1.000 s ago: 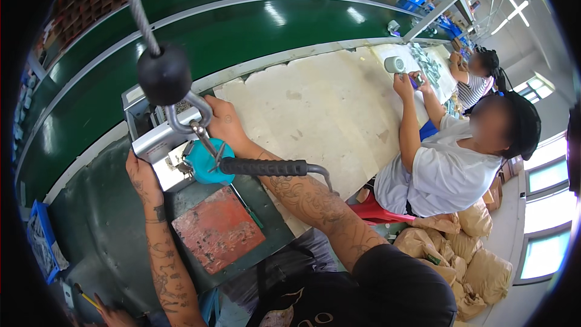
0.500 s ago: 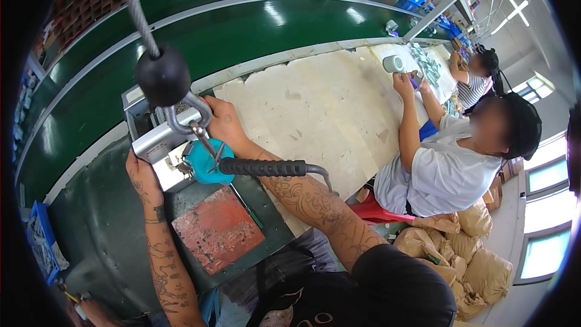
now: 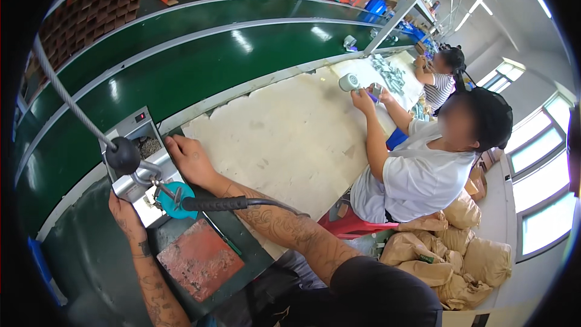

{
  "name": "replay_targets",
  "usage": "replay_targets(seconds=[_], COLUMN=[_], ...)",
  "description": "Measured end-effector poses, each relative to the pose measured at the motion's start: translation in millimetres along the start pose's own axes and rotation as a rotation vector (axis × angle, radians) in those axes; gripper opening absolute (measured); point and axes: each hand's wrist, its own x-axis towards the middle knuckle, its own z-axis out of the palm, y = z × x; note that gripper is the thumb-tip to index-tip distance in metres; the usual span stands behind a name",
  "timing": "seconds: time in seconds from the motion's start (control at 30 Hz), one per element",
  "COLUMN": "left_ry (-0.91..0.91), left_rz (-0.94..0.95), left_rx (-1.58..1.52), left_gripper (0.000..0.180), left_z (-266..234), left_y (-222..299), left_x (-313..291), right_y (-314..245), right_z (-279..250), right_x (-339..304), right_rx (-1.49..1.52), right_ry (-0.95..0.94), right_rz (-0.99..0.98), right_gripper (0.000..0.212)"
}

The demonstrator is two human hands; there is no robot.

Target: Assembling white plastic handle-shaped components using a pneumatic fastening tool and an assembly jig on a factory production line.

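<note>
A silver metal screw feeder box [image 3: 125, 191], with a tray of small screws [image 3: 147, 147] in its top, stands at the left of the bench. My left hand [image 3: 126, 213] is closed against its near left side. At its right edge, my right hand [image 3: 193, 160] has curled fingers, their tips partly hidden. In front of the box hangs a black-handled tool [image 3: 215, 204] from a hook, a black ball [image 3: 123, 157] and a steel cable. A round teal piece [image 3: 178, 201] shows behind the hook. Nearer me lies a worn red plate [image 3: 200, 260], with a thin green stick [image 3: 228, 243] beside it.
A green conveyor belt [image 3: 200, 57] runs behind the bench. Pale worn sheeting [image 3: 284, 133] covers the bench to my right. There a co-worker in a white shirt [image 3: 417, 175] holds a pale green round-headed part [image 3: 349, 82]. Brown sacks [image 3: 472, 260] are piled at the far right.
The whole view has swung right, so the bench sits further left in the picture. Both hands stay at the feeder box. Another person's arms now show across the belt.
</note>
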Motion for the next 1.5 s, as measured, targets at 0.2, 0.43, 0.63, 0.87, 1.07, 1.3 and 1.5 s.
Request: replay_targets(seconds=[0.2, 0.43, 0.63, 0.87, 1.07, 1.3, 1.5], left_ry=[-0.023, -0.110, -0.127, -0.054, -0.102, -0.111, -0.141], left_rz=[-0.004, -0.015, 0.050, 0.125, 0.192, 0.160, 0.179], left_rx=[-0.008, 0.025, -0.043, 0.091, 0.050, 0.043, 0.000], left_gripper=[0.040, 0.043, 0.036, 0.047, 0.049, 0.054, 0.053], left_z=[4.9, -0.8, -2.9, 13.4, 9.2, 13.3, 6.7], left_y=[-11.2, -13.1, -9.8, 6.6, 16.1, 25.6, 43.7], left_x=[3.4, 12.3, 15.9, 11.0, 11.8, 9.5, -5.8], right_y=[10.6, 14.8, 6.3, 1.4, -52.0, -106.3, -136.2], right_z=[0.7, 1.8, 6.4, -15.4, -41.9, -53.3, -46.4], right_x=[2.2, 4.1, 1.0, -14.4, -72.3, -108.4, -112.1], right_rx=[-0.002, -0.013, 0.018, 0.315, 0.405, 0.162, 0.191], right_ry=[0.023, 0.010, 0.023, 0.214, 0.143, -0.090, -0.294], right_rz=[-0.040, -0.055, -0.052, 0.066, -0.349, -0.397, -0.016], right_gripper=[0.045, 0.044, 0.042, 0.040, 0.054, 0.085, 0.069])
